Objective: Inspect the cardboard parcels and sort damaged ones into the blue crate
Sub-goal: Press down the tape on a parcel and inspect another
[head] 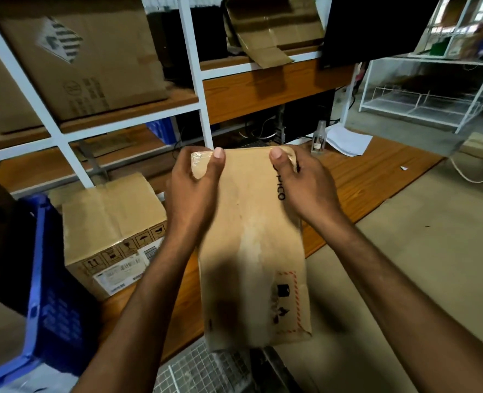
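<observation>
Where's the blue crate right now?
In the head view it is at the lower left edge: the blue crate sits on the person's left, right beside the cardboard box on the wooden bench, left of the held parcel.

Flat parcel point(251, 251) held up; cardboard box point(112, 222) beside blue crate point(50, 293).
The flat parcel, brown with black lettering and a red-bordered mark, is gripped at its top corners by the left hand point(192, 191) and right hand point(305, 191); the cardboard box is closed, its top creased.
</observation>
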